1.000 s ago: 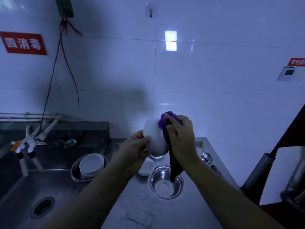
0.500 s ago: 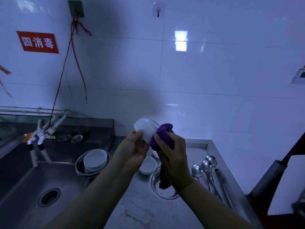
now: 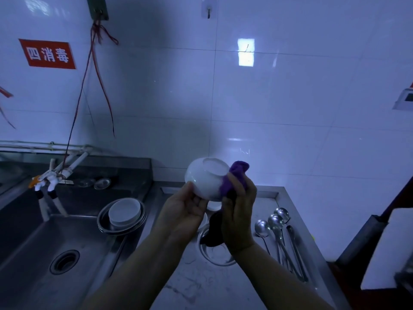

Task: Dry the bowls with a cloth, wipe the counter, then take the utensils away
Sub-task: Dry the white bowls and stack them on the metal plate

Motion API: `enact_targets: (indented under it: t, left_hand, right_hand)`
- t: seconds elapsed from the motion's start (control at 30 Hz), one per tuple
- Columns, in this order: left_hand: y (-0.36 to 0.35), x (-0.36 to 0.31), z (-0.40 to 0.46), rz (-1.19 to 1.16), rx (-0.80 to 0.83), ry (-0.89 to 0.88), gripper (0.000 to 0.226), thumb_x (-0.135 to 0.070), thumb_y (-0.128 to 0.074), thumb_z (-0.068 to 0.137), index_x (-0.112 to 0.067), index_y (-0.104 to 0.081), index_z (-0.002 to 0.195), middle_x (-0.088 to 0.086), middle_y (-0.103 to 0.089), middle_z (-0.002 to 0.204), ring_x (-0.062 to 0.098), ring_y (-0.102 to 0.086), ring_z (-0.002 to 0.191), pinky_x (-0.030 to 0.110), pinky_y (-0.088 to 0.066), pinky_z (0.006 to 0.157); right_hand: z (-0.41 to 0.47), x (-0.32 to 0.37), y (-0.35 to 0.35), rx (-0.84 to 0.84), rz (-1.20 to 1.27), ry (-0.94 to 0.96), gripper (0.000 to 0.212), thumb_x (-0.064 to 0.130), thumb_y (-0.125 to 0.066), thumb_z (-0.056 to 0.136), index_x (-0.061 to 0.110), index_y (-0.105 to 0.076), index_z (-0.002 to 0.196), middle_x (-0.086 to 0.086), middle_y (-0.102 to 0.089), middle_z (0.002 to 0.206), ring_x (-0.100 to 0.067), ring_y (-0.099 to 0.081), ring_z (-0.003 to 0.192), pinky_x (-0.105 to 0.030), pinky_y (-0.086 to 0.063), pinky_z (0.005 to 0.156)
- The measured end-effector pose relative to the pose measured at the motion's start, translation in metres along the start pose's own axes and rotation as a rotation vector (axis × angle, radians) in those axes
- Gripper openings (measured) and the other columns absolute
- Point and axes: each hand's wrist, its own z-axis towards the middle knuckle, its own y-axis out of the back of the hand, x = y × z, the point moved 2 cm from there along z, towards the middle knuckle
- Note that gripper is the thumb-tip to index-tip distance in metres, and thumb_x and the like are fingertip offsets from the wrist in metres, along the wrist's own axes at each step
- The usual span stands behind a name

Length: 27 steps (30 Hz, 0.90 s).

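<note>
My left hand [image 3: 183, 211] holds a white bowl [image 3: 205, 177] tilted above the counter, its base turned up and away from me. My right hand [image 3: 238, 213] grips a purple cloth [image 3: 234, 175] and presses it against the bowl's right side; the cloth's dark tail hangs down below my hand. Several metal spoons [image 3: 276, 222] and other long utensils lie on the steel counter [image 3: 212, 287] to the right. A steel bowl [image 3: 214, 256] sits on the counter under my hands, with a small white dish [image 3: 213, 205] behind it, mostly hidden.
A deep steel sink [image 3: 44, 253] fills the left, with a white tap [image 3: 49, 182] over it. At the sink's right corner a steel basin [image 3: 121, 218] holds stacked white bowls. White tiled wall stands behind. A dark frame and white panel [image 3: 393, 247] stand at the right.
The bowl has been turned in my hands so its base faces up, and the cloth has shifted from its top to its right side. My view has moved right, showing the spoons.
</note>
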Motion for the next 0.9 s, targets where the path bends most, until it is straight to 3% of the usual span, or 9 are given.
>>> enact_targets:
  t: [0.13, 0.27, 0.43, 0.53, 0.6, 0.67, 0.8, 0.9]
  left_hand:
    - [0.005, 0.001, 0.002, 0.093, 0.005, -0.029, 0.026, -0.015, -0.041, 0.096, 0.000, -0.059, 0.109, 0.019, -0.067, 0.108, 0.028, -0.058, 0.110, 0.043, -0.045, 0.094]
    - [0.016, 0.001, 0.003, 0.287, -0.021, -0.076, 0.027, -0.013, -0.037, 0.098, -0.003, -0.058, 0.112, 0.017, -0.064, 0.112, 0.027, -0.059, 0.105, 0.038, -0.045, 0.091]
    - [0.040, -0.007, 0.002, 0.581, -0.052, -0.081, 0.025, -0.009, -0.041, 0.094, -0.002, -0.061, 0.107, 0.021, -0.063, 0.110, 0.031, -0.059, 0.097, 0.043, -0.048, 0.088]
    - [0.055, -0.017, 0.003, 0.818, -0.076, -0.044, 0.024, -0.011, -0.046, 0.092, -0.005, -0.063, 0.108, 0.018, -0.065, 0.112, 0.033, -0.060, 0.103, 0.047, -0.047, 0.092]
    - [0.065, -0.026, 0.004, 0.943, -0.063, -0.014, 0.022, -0.010, -0.047, 0.092, -0.012, -0.067, 0.098, 0.009, -0.071, 0.100, 0.025, -0.064, 0.095, 0.041, -0.050, 0.087]
    - [0.076, -0.038, 0.006, 1.016, -0.039, 0.026, 0.022, -0.010, -0.046, 0.093, -0.014, -0.067, 0.095, 0.009, -0.070, 0.098, 0.025, -0.063, 0.094, 0.039, -0.049, 0.086]
    - [0.106, -0.077, 0.021, 1.145, -0.141, -0.034, 0.019, -0.008, -0.050, 0.092, -0.015, -0.068, 0.093, 0.009, -0.069, 0.098, 0.027, -0.062, 0.096, 0.040, -0.050, 0.086]
    - [0.136, -0.114, 0.044, 1.331, -0.272, -0.131, 0.016, -0.007, -0.054, 0.091, -0.014, -0.068, 0.093, 0.013, -0.068, 0.095, 0.031, -0.062, 0.092, 0.044, -0.051, 0.084]
  right_hand:
    - [0.010, -0.002, 0.011, -0.001, 0.214, -0.269, 0.031, 0.016, -0.036, 0.095, 0.031, -0.046, 0.121, -0.007, -0.046, 0.123, -0.023, -0.046, 0.115, -0.047, -0.041, 0.101]
    - [0.024, -0.005, 0.014, 0.124, 0.291, -0.476, 0.026, 0.026, -0.038, 0.092, 0.029, -0.055, 0.112, -0.002, -0.056, 0.115, -0.019, -0.052, 0.107, -0.029, -0.043, 0.093]
    - [0.031, -0.015, -0.003, 0.394, 0.223, -0.481, 0.024, 0.010, -0.045, 0.098, 0.005, -0.063, 0.112, -0.008, -0.063, 0.110, -0.020, -0.057, 0.103, -0.032, -0.045, 0.091]
    - [0.029, -0.022, -0.021, 0.553, 0.168, -0.456, 0.020, 0.011, -0.047, 0.097, 0.006, -0.065, 0.104, -0.002, -0.065, 0.101, -0.012, -0.058, 0.093, -0.022, -0.045, 0.084]
    - [0.023, -0.030, -0.035, 0.634, 0.147, -0.494, 0.016, 0.013, -0.048, 0.097, 0.017, -0.064, 0.098, 0.012, -0.065, 0.094, 0.005, -0.058, 0.086, -0.009, -0.042, 0.079]
    - [0.016, -0.042, -0.047, 0.652, 0.101, -0.535, 0.016, 0.015, -0.047, 0.098, 0.023, -0.061, 0.099, 0.018, -0.059, 0.088, 0.011, -0.056, 0.078, 0.000, -0.037, 0.069]
    - [-0.006, -0.068, -0.063, 0.638, -0.031, -0.632, 0.020, 0.015, -0.044, 0.099, 0.008, -0.060, 0.089, 0.006, -0.058, 0.073, -0.011, -0.053, 0.068, -0.005, -0.037, 0.056]
    - [-0.019, -0.084, -0.076, 0.726, -0.097, -0.690, 0.018, 0.016, -0.042, 0.099, 0.013, -0.058, 0.092, 0.002, -0.061, 0.079, -0.018, -0.057, 0.075, -0.020, -0.045, 0.069]
